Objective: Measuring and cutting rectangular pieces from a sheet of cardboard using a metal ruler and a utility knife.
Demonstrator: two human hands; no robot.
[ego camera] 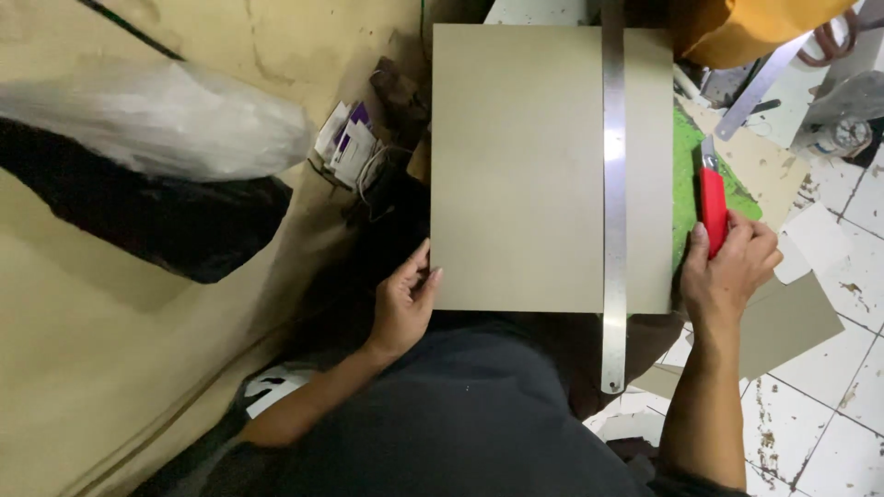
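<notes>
Pinching the near left corner of the flat beige cardboard sheet [520, 166], the left hand [402, 308] steadied it; the right hand [732, 267] clenched a red utility knife [713, 204] beside the long steel ruler [613, 184] lying across the stiff, light board, best held at its edges

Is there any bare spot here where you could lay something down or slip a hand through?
The board is bare between its left edge, held by the left hand, and the steel ruler. A narrow strip stays free right of the ruler. The tiles at lower right have gaps. It is crowded around the right hand with the red knife and scraps.
</notes>
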